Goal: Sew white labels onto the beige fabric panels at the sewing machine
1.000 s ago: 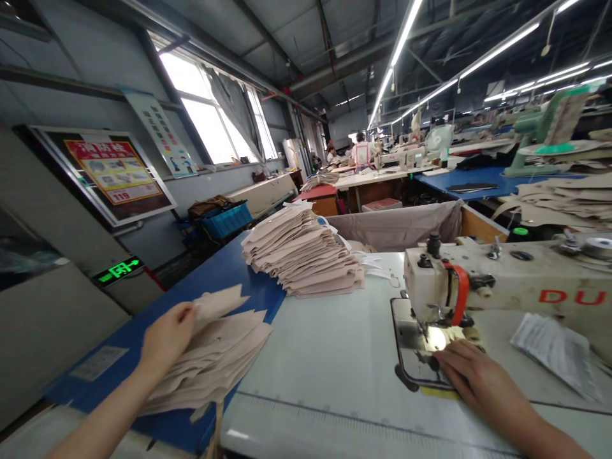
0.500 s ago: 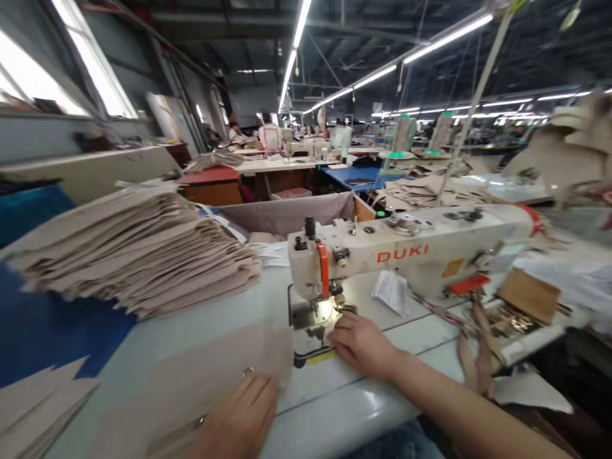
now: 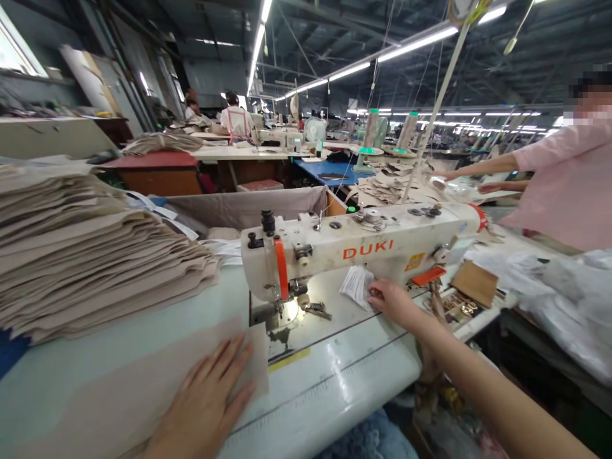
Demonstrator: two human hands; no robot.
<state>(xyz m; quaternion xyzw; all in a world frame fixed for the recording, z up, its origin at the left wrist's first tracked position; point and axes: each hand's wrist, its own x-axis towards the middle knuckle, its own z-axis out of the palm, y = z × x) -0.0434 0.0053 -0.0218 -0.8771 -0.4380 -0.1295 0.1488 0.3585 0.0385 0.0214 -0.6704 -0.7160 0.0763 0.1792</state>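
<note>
My left hand (image 3: pixel 208 389) lies flat, fingers stretched out, on a beige fabric piece (image 3: pixel 115 382) left of the sewing machine (image 3: pixel 325 245). The fabric's right edge reaches close to the needle plate (image 3: pixel 275 312). Under the machine's arm, a small stack of white printed labels (image 3: pixel 354 285) rests on the bed. My right hand (image 3: pixel 394 305) has its thumb and fingertips closed at the right edge of those labels. A small metal clip-like part (image 3: pixel 318 310) sits beside the presser foot. The fabric's lower end is hidden by my left hand.
A tall pile of beige fabric pieces (image 3: pixel 95 255) stands at left. A fabric-lined bin (image 3: pixel 248 207) is behind the machine. At right lie an open tray of metal fittings (image 3: pixel 466 306), a brown card (image 3: pixel 474 282) and white plastic (image 3: pixel 564 306). A person in pink (image 3: pixel 568 185) reaches across from the right.
My right hand has moved from beside the needle to the white labels. My left hand has flattened on the fabric. The view has swung right, bringing the person in pink into sight.
</note>
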